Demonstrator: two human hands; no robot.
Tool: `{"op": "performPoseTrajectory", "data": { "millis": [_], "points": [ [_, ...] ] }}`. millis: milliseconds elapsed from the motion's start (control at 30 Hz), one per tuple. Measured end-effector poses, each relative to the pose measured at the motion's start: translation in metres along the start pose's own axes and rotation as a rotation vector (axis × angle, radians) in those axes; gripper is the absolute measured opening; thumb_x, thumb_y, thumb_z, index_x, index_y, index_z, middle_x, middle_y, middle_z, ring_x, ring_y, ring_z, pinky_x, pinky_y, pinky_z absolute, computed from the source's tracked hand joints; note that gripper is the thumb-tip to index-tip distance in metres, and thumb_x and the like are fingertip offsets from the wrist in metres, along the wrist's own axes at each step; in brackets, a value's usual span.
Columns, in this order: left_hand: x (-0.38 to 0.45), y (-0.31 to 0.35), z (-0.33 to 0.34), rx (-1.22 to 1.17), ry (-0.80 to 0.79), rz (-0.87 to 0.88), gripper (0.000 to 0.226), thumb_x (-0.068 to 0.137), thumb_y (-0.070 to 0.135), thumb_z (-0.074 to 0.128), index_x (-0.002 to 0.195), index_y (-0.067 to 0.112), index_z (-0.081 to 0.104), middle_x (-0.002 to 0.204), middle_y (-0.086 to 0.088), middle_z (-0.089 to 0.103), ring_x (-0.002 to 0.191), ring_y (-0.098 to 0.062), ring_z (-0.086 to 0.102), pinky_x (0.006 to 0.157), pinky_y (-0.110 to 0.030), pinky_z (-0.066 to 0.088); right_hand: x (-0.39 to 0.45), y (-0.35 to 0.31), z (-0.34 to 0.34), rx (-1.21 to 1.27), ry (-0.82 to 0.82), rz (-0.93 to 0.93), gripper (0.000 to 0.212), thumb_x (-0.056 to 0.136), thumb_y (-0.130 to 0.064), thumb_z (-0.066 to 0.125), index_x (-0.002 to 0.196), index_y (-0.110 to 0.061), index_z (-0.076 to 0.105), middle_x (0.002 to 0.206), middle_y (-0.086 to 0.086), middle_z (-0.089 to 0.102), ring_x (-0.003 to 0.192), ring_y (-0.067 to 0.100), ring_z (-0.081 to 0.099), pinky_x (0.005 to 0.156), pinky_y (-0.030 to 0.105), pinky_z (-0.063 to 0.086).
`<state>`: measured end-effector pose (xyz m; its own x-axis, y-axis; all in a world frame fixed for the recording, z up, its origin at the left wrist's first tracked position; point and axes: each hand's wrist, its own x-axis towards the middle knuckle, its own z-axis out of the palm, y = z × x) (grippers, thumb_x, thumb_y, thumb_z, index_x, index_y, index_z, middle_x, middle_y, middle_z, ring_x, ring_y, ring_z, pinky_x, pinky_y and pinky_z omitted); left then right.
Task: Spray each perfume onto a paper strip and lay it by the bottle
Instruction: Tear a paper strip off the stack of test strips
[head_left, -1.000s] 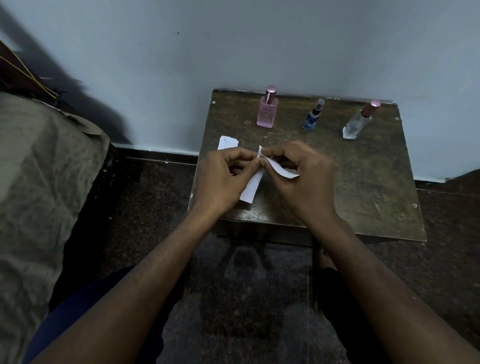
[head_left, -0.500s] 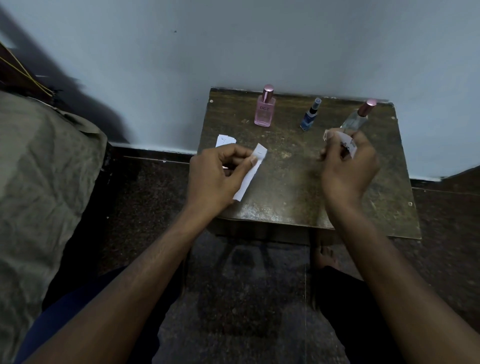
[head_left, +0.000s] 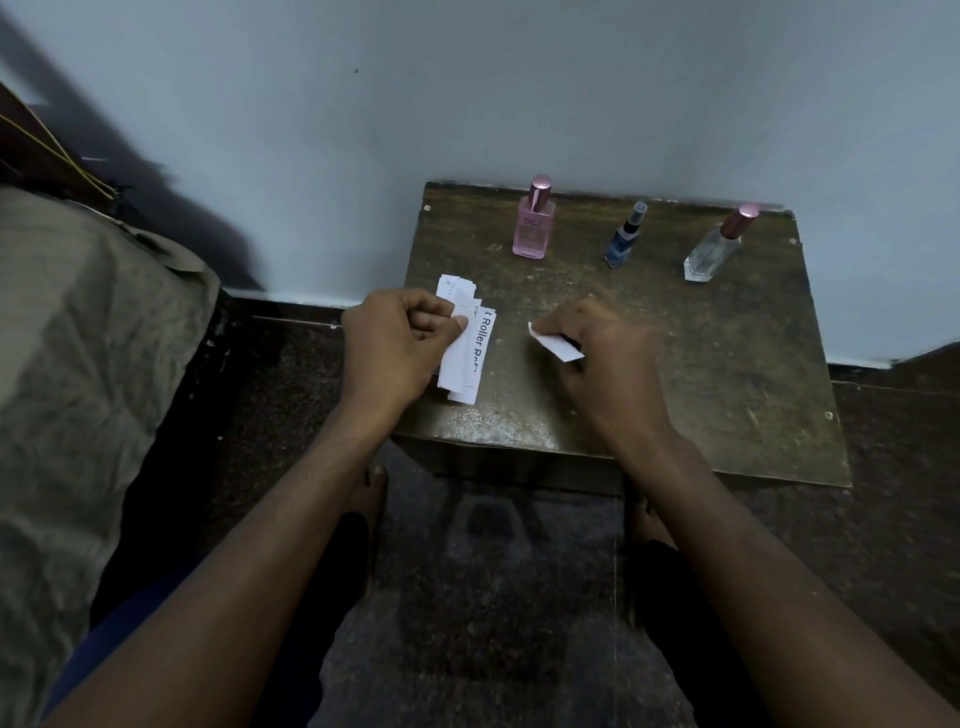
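Nearest the camera are the person's knees and bare feet over a dark speckled floor, with a rumpled olive cloth (head_left: 78, 364) off to the left side. Moving up to the front half of the small worn table (head_left: 727, 389), both hands are busy with paper. The left hand (head_left: 400, 348) has its fingers curled in, thumb pinching a little stack of paper strips (head_left: 467, 358) at the table's left edge; the top one has bold print that reads something like "Roller". The right hand (head_left: 602, 358) is closed down on a single strip (head_left: 556, 345), held low and close to the tabletop near the middle, though I can't tell if the strip is actually touching the wood. So to me this looks like the prep stage: one strip is separated out and nothing has been laid by a bottle yet. Next move probably needs the left hand to park its stack so it's free to grab a bottle, pull the cap, and aim the nozzle at that single strip. Along the back by the wall, well apart from the hands, stand the pink bottle (head_left: 532, 228), the small blue bottle (head_left: 623, 241) with a dark top, and the clear bottle (head_left: 714, 252), the pink and clear ones wearing rosy caps.
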<state>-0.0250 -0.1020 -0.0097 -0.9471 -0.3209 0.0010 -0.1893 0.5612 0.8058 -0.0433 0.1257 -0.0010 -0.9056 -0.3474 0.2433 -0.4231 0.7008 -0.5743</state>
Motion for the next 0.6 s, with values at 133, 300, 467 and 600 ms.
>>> {"op": "performPoseTrajectory", "data": {
  "millis": [133,300,467,600],
  "points": [
    [-0.001,-0.002,0.002,0.070,-0.003,0.016,0.018,0.088,0.026,0.090,0.100,0.017,0.081,0.075,0.014,0.072,0.059,0.008,0.064,0.062,-0.002,0.048,-0.001,0.004,0.009,-0.098,-0.186,-0.063,0.030,0.087,0.011,0.073,0.111,-0.003,0.082,0.110,0.012,0.078,0.104,0.035,0.071,0.089,0.041,0.056],
    [-0.005,0.000,0.004,0.120,0.024,0.096,0.028,0.086,0.029,0.091,0.107,0.014,0.080,0.082,0.011,0.072,0.070,0.002,0.065,0.072,-0.001,0.048,-0.003,0.012,0.004,-0.180,-0.289,-0.108,0.054,0.078,0.015,0.076,0.126,-0.009,0.078,0.126,0.007,0.074,0.114,0.034,0.063,0.092,0.037,0.052],
    [-0.004,0.004,0.003,0.147,0.105,0.165,0.030,0.093,0.037,0.083,0.112,0.014,0.080,0.092,0.006,0.075,0.077,-0.003,0.067,0.076,-0.002,0.046,0.001,0.013,-0.003,-0.143,-0.284,-0.102,0.044,0.089,0.006,0.070,0.128,-0.012,0.077,0.127,0.005,0.074,0.115,0.031,0.066,0.099,0.040,0.050],
    [-0.006,0.012,0.004,0.119,0.124,0.194,0.019,0.098,0.037,0.076,0.101,0.019,0.080,0.083,0.014,0.072,0.074,0.003,0.067,0.071,-0.003,0.046,0.000,0.017,-0.004,-0.116,-0.206,-0.078,0.022,0.095,-0.012,0.077,0.117,-0.012,0.082,0.116,0.006,0.073,0.109,0.028,0.065,0.092,0.030,0.044]
  ]
}}
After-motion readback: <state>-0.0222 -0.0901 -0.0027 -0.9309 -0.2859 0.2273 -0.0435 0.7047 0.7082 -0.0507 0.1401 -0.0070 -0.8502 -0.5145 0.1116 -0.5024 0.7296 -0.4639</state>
